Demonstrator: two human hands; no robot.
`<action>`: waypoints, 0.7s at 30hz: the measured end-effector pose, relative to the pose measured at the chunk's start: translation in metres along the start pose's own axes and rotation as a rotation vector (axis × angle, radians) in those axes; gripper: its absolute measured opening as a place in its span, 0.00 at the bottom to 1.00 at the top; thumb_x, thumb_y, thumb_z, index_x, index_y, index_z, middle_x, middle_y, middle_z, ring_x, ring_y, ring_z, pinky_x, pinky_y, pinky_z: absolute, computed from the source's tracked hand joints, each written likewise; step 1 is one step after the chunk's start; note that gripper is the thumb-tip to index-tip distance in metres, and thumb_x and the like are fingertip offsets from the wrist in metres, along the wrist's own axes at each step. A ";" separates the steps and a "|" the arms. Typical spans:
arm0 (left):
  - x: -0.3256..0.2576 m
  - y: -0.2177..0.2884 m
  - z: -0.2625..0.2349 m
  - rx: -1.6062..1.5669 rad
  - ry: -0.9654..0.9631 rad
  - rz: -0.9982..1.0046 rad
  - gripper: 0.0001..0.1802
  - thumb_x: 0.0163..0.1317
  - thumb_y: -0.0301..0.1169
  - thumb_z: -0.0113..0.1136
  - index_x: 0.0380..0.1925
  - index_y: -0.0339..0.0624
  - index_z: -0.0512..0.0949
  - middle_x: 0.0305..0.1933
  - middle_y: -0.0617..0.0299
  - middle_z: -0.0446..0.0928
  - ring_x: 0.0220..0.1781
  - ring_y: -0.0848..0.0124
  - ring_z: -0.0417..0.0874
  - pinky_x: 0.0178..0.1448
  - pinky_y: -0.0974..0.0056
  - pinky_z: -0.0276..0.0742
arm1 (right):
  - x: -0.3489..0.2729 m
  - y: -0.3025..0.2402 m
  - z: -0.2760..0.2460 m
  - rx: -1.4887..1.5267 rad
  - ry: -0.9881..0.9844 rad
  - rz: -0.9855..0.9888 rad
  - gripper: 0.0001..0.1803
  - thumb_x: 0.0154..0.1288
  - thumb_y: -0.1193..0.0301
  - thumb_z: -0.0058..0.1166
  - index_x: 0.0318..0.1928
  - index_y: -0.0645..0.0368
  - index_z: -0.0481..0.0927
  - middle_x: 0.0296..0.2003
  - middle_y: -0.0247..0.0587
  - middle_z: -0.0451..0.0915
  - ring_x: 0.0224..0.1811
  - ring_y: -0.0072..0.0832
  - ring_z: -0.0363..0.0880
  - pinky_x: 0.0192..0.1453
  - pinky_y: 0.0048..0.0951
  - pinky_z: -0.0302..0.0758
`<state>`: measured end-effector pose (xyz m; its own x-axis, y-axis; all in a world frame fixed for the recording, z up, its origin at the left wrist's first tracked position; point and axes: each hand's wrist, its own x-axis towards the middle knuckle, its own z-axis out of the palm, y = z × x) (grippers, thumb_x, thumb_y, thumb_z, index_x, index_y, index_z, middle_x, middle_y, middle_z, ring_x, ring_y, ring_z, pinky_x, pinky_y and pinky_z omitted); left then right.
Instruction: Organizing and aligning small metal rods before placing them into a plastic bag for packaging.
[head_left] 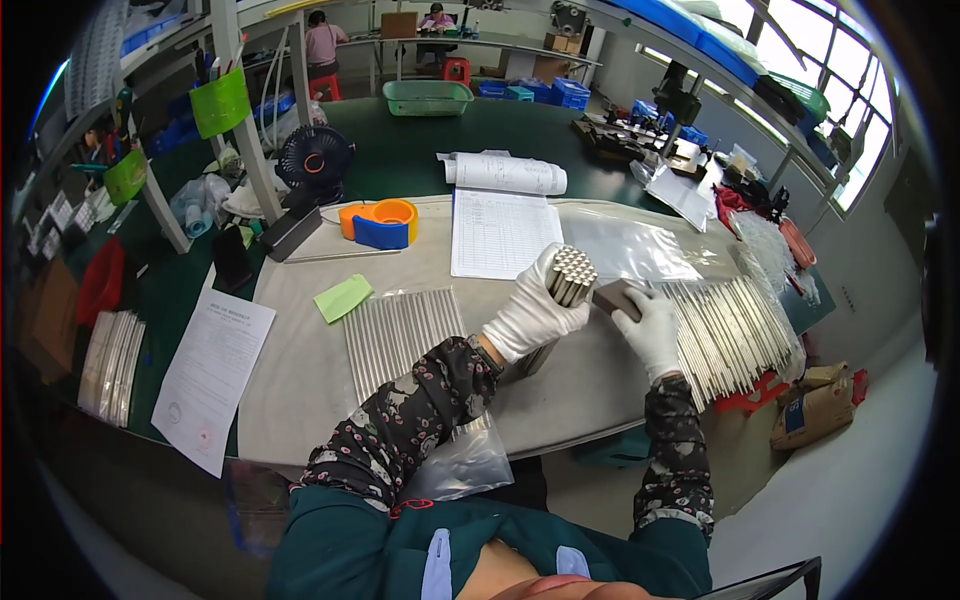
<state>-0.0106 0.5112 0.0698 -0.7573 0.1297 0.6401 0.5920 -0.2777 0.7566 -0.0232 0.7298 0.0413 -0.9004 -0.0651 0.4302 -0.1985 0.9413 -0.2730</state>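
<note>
My left hand (528,318), in a white glove, is wrapped around an upright bundle of metal rods (573,272) with their ends facing up. Close by on the right, my gloved right hand (652,335) grips a brown rectangular block (610,295) beside the top of the bundle. Whether the block touches the rods I cannot tell. Left of the bundle, a flat row of metal rods (395,335) lies on the cloth, partly covered by my left forearm. A larger spread of rods (735,335) lies to the right of my right hand.
Papers (500,235), a tape dispenser (378,222), a green slip (343,298) and clear plastic bags (630,245) lie around the cloth. A small black fan (315,160) and a green basket (427,98) stand farther back. Two people sit at a far bench.
</note>
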 end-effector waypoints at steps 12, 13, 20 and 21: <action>0.000 0.000 -0.004 0.045 0.065 -0.040 0.19 0.43 0.22 0.58 0.37 0.37 0.64 0.28 0.66 0.70 0.31 0.81 0.69 0.35 0.71 0.71 | -0.039 -0.095 0.069 1.020 -0.432 0.053 0.35 0.40 0.74 0.61 0.54 0.65 0.66 0.51 0.46 0.68 0.55 0.32 0.66 0.58 0.29 0.63; -0.001 0.000 -0.003 0.052 0.116 0.012 0.17 0.43 0.22 0.57 0.36 0.37 0.65 0.28 0.65 0.70 0.30 0.80 0.70 0.35 0.71 0.71 | -0.039 -0.098 0.075 1.059 -0.400 0.120 0.32 0.41 0.75 0.60 0.52 0.66 0.67 0.46 0.42 0.73 0.49 0.29 0.71 0.53 0.27 0.67; -0.020 0.020 -0.021 -0.251 0.336 -0.673 0.17 0.43 0.24 0.60 0.35 0.37 0.67 0.24 0.62 0.70 0.27 0.73 0.74 0.29 0.68 0.72 | -0.092 -0.116 0.009 1.417 -0.902 0.447 0.24 0.41 0.74 0.58 0.43 0.62 0.66 0.24 0.35 0.71 0.21 0.25 0.73 0.26 0.25 0.72; -0.034 0.023 -0.020 -0.164 0.266 -0.644 0.19 0.46 0.29 0.62 0.37 0.36 0.68 0.26 0.61 0.71 0.28 0.74 0.74 0.31 0.69 0.72 | -0.108 -0.116 0.002 1.487 -0.963 0.506 0.26 0.40 0.73 0.60 0.44 0.61 0.65 0.23 0.35 0.70 0.20 0.26 0.72 0.25 0.26 0.72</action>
<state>0.0236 0.4814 0.0629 -0.9964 0.0850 0.0026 -0.0288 -0.3664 0.9300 0.0966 0.6269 0.0248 -0.7527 -0.5506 -0.3610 0.4733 -0.0715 -0.8780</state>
